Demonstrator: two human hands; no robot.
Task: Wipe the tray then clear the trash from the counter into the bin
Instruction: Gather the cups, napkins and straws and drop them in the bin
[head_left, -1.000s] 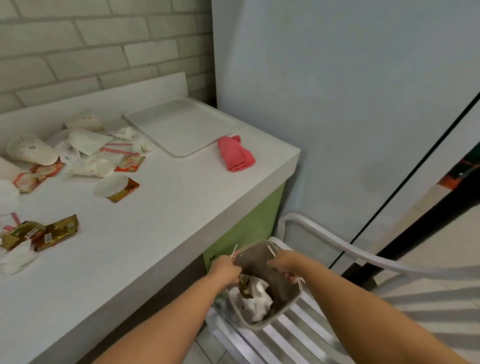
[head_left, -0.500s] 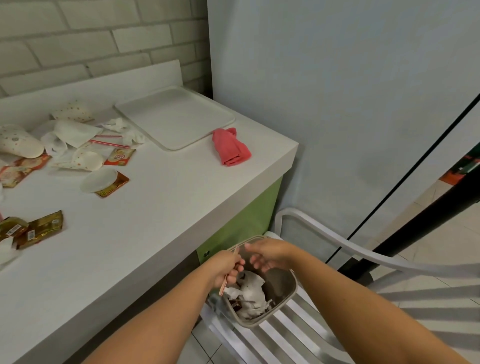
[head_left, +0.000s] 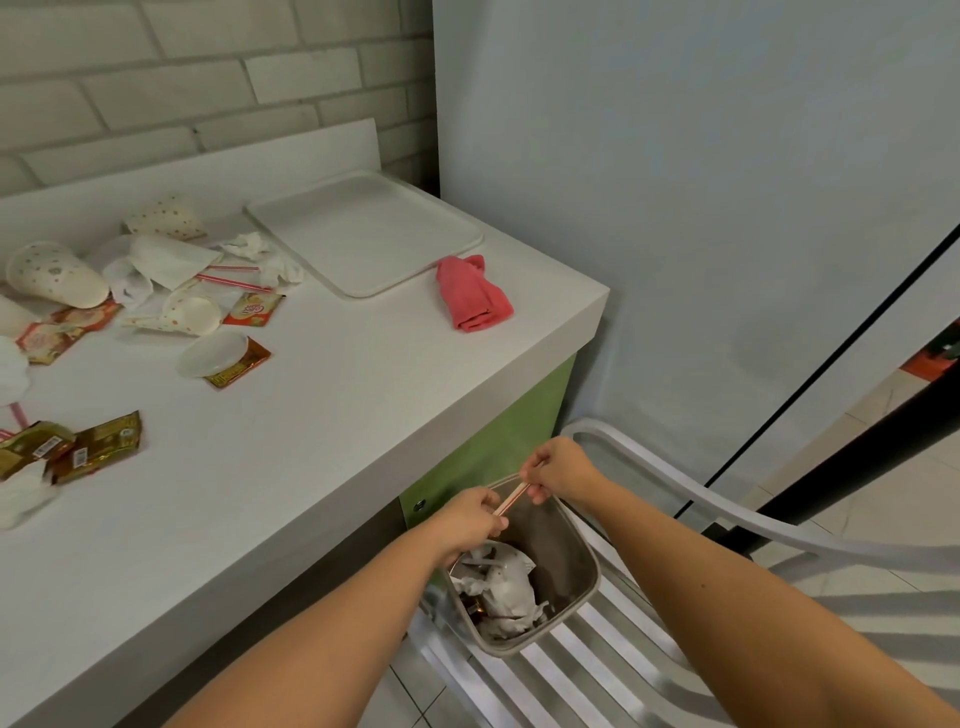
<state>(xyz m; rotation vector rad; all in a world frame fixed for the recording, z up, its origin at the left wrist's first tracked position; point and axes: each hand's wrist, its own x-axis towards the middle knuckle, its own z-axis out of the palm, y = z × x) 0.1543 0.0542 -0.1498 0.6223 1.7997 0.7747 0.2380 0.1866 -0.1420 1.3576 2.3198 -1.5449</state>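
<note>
Straw (head_left: 511, 497), earlier pinched by left hand (head_left: 467, 519) alone, is now also pinched by right hand (head_left: 561, 467) above bin (head_left: 556, 545).

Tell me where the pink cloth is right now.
In the head view, the pink cloth lies bunched on the counter near its right end, right beside the near right corner of the white tray.

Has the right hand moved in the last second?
Yes. The right hand has risen from over the bin opening to its far rim, pinching the straw with the left hand.
</note>
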